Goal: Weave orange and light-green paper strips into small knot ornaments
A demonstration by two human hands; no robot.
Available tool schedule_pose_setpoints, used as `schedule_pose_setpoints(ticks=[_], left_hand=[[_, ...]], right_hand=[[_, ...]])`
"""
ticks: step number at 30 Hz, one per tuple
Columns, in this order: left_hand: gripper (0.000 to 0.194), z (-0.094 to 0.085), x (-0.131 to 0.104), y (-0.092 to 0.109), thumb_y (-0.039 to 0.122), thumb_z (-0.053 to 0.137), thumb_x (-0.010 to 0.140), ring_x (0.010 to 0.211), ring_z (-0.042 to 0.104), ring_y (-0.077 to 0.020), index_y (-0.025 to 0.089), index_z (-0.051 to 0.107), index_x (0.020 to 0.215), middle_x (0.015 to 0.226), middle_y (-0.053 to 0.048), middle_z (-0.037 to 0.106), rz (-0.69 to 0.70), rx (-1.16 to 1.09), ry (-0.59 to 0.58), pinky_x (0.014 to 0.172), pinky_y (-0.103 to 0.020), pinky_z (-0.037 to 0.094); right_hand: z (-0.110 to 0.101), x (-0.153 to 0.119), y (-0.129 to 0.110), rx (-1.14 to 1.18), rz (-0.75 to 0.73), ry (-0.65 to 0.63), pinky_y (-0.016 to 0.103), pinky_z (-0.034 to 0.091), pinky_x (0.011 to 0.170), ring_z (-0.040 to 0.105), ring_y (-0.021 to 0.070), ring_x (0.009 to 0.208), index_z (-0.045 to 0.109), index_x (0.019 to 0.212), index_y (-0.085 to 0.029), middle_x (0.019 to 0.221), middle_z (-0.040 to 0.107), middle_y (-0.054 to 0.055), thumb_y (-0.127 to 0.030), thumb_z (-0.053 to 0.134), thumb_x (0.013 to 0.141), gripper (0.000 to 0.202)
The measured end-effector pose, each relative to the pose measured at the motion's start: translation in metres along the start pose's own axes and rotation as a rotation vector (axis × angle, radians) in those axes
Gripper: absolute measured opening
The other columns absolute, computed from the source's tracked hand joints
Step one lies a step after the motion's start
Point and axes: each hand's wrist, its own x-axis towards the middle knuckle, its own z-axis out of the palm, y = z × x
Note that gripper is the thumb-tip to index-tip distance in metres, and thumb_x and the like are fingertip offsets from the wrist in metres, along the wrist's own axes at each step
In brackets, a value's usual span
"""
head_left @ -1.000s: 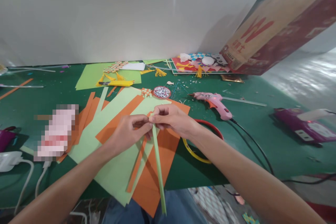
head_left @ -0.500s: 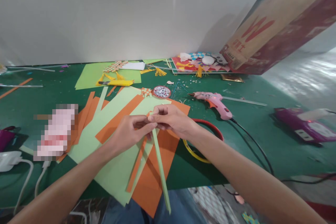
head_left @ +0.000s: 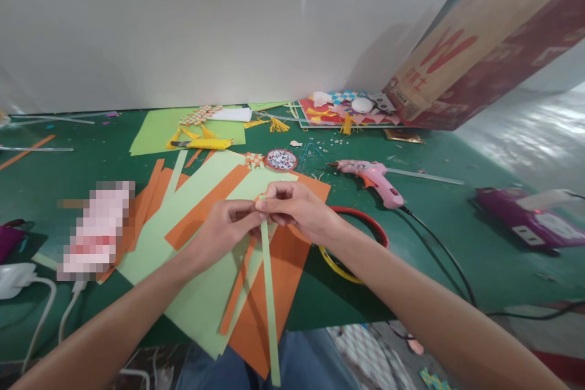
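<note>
My left hand [head_left: 234,223] and my right hand [head_left: 295,206] meet over the paper, both closed in a pinch at the top of a light green paper strip [head_left: 269,298]. The strip hangs down toward my lap. A small bit of orange paper shows between my fingertips; the rest of that spot is hidden by the fingers. An orange paper strip [head_left: 236,289] slants below my left hand. Beneath both hands lie light green sheets [head_left: 196,298] and an orange sheet [head_left: 256,341], overlapping at the table's front edge.
A pink glue gun [head_left: 372,180] with a black cord lies to the right, near red and yellow tape rolls [head_left: 342,265]. Farther back are a yellow cutter [head_left: 205,144], a round beaded piece [head_left: 281,160] and a paper bag [head_left: 475,55]. A purple power strip [head_left: 525,219] sits at right.
The lower end of the green strip has swung left and now hangs straighter, its flat face turned more toward me. My hands stay together, with the left fingertips shifted slightly.
</note>
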Motion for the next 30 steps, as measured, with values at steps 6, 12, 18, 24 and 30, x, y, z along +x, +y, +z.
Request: schedule_pose_setpoints(ticks=[6,12,18,24,30], left_hand=[[0.025,-0.001,-0.001,0.005,0.026,0.051,0.082,0.065,0.061,-0.0139,0.016,0.068,0.067,0.072,-0.003,0.07,0.014,-0.008,-0.001,0.066,-0.025,0.049],[0.024,-0.002,-0.001,0.003,0.026,0.053,0.081,0.057,0.059,-0.0126,0.016,0.065,0.064,0.061,-0.002,0.067,-0.031,-0.004,0.001,0.062,-0.024,0.048],[0.024,-0.001,-0.001,0.002,0.025,0.053,0.081,0.059,0.059,-0.0129,0.016,0.063,0.061,0.059,-0.001,0.065,-0.03,0.011,0.02,0.062,-0.024,0.048],[0.024,-0.001,0.0,0.004,0.024,0.05,0.083,0.059,0.059,-0.0124,0.016,0.062,0.064,0.061,0.0,0.063,0.005,0.035,0.026,0.063,-0.023,0.048],[0.024,-0.003,-0.002,0.004,0.029,0.05,0.085,0.061,0.061,-0.014,0.017,0.062,0.069,0.062,-0.001,0.064,-0.005,0.01,-0.021,0.064,-0.025,0.048]], right_hand=[[0.001,-0.002,-0.001,-0.003,0.005,0.022,0.021,0.021,0.04,0.041,0.0039,0.04,0.049,0.053,-0.017,0.044,0.052,-0.007,-0.033,0.081,0.055,0.036],[-0.003,-0.001,-0.005,-0.023,0.001,0.044,0.021,0.018,0.04,0.04,0.0045,0.041,0.055,0.06,-0.016,0.045,0.052,-0.005,-0.037,0.075,0.062,0.03],[0.001,0.0,-0.002,-0.03,-0.067,0.061,0.022,0.019,0.041,0.034,0.0031,0.039,0.051,0.056,-0.017,0.042,0.047,-0.007,-0.034,0.077,0.06,0.032],[0.001,-0.001,-0.003,-0.115,-0.11,0.081,0.022,0.022,0.041,0.034,0.0038,0.04,0.052,0.06,-0.017,0.043,0.046,-0.007,-0.036,0.073,0.065,0.029],[-0.012,-0.003,-0.014,-0.408,-0.058,-0.045,0.021,0.03,0.043,0.042,0.0055,0.044,0.057,0.067,-0.016,0.052,0.054,-0.004,-0.031,0.065,0.07,0.017]])
